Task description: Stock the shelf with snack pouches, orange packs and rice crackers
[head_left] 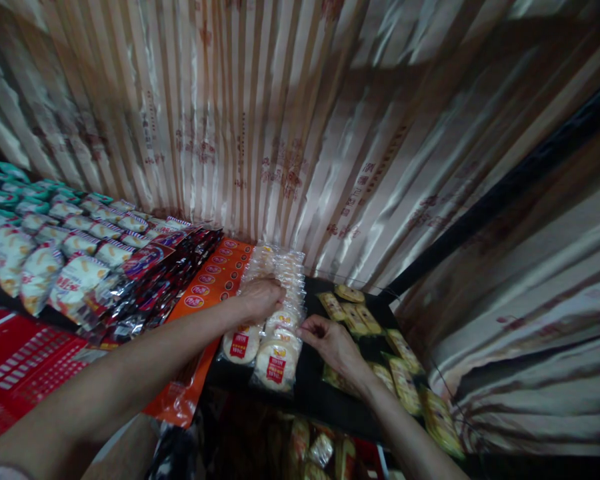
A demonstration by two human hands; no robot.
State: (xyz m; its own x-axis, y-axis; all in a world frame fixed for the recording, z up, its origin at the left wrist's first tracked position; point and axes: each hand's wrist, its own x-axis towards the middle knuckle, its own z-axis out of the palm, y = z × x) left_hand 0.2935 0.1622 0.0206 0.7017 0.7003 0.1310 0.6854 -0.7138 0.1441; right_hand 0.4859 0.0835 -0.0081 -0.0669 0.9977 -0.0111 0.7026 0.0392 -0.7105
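Note:
Clear packets of round, pale rice crackers with red labels stand in two overlapping rows on a dark shelf. The front rice cracker packet (276, 365) of the right row leans toward me; beside it is another front packet (241, 344). My left hand (264, 298) reaches over the left row, its fingers curled down onto a rice cracker packet in the right row; its fingertips are partly hidden. My right hand (330, 340) is at the right side of that row, thumb and forefinger pinched on a packet's edge.
Left of the crackers lie an orange printed sheet (213, 280), dark red foil packets (167, 280) and white snack bags (77, 283). Yellow packets (360, 317) lie on the right. A red basket (30, 370) is at lower left. A curtain (260, 120) hangs behind, crossed by a dark pole (505, 180).

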